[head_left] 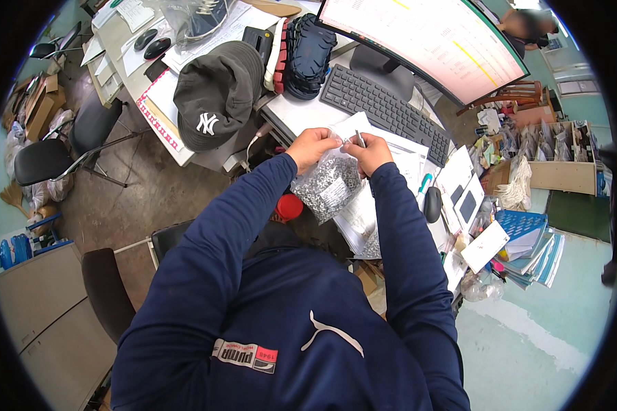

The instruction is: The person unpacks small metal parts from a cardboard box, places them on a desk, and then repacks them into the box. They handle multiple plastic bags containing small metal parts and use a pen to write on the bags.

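My left hand [312,148] is closed, pinching the top of a clear plastic bag [328,185] between thumb and fingers. Many small silvery metal pieces fill the bag, and a white printed label shows on its side. Close beside it, my right hand [372,153] is also closed at the bag's mouth. A thin, silvery, pen-like stick [360,139] pokes up from the right fingers; its exact kind is too small to tell. The bag hangs over the desk's near edge, beside white paper sheets [353,226].
Past my hands are a black keyboard [384,103] and a monitor [432,34]. A dark cap [219,89] and dark clogs [310,55] lie to the left. On the right are a mouse [432,204] and blue folders [538,250]. A red lid [289,207] shows below the bag.
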`<state>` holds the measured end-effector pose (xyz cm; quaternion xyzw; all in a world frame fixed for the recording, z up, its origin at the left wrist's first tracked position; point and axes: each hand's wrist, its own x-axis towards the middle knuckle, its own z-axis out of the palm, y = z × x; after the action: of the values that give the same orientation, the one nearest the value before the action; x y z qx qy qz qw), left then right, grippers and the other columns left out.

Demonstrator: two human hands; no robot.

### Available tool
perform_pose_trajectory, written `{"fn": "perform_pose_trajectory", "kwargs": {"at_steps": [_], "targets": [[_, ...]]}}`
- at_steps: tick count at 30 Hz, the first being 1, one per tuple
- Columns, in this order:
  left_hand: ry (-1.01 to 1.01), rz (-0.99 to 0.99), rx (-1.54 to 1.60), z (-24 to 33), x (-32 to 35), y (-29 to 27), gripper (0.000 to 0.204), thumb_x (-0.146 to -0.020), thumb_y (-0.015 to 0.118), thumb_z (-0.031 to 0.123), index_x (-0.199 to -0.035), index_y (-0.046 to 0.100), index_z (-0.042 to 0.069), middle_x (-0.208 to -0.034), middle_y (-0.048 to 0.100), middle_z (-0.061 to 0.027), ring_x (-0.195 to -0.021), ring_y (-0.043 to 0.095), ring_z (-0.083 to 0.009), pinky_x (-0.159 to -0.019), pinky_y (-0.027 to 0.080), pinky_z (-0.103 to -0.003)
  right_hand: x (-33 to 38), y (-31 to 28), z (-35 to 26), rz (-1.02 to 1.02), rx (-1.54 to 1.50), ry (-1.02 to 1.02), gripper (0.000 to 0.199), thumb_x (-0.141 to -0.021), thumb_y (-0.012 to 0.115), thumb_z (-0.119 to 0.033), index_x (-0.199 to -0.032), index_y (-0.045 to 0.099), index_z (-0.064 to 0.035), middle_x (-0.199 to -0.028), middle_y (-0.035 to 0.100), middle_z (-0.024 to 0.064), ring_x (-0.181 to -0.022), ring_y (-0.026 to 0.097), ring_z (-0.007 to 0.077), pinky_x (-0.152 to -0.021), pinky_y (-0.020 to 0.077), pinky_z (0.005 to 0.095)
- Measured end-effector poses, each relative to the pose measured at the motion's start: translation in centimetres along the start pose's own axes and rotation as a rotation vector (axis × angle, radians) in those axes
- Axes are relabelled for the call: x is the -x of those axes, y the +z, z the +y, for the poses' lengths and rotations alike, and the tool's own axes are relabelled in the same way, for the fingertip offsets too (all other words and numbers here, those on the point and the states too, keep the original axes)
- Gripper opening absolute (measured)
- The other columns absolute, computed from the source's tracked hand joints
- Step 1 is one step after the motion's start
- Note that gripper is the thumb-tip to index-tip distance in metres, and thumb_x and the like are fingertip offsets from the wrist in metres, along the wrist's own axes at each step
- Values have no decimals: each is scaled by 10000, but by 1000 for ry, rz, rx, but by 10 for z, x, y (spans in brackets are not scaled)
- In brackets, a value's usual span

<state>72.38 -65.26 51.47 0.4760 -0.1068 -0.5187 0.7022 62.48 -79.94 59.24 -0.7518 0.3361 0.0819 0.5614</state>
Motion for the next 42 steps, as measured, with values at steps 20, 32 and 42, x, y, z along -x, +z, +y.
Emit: {"fn": "perform_pose_trajectory", "kwargs": {"at_steps": [20,32,42], "targets": [[310,279,-443,4,1,15,183,-856,687,120,-988,588,42,-724,562,13,-658,499,-72,-598,409,-262,6,5,10,-11,-123,-110,142,-912,622,-155,-922,627,-14,-722,662,51,-402,482,84,-361,394,257],[785,244,-929,20,23,20,189,-842,646,64,-1030,639,71,-785,490,-58,-620,493,-188,-601,423,-315,7,11,11,0,-200,-119,152,-927,602,-164,-914,619,-13,-771,672,57,-413,488,90,-358,393,266],[668,126,-999,28,13,8,113,-849,682,145,-944,698,85,-772,537,-68,-672,544,-227,-629,452,-345,6,13,12,5,-194,-120,157,-921,609,-164,-936,639,-11,-761,674,64,-408,489,89,-357,395,266]]}}
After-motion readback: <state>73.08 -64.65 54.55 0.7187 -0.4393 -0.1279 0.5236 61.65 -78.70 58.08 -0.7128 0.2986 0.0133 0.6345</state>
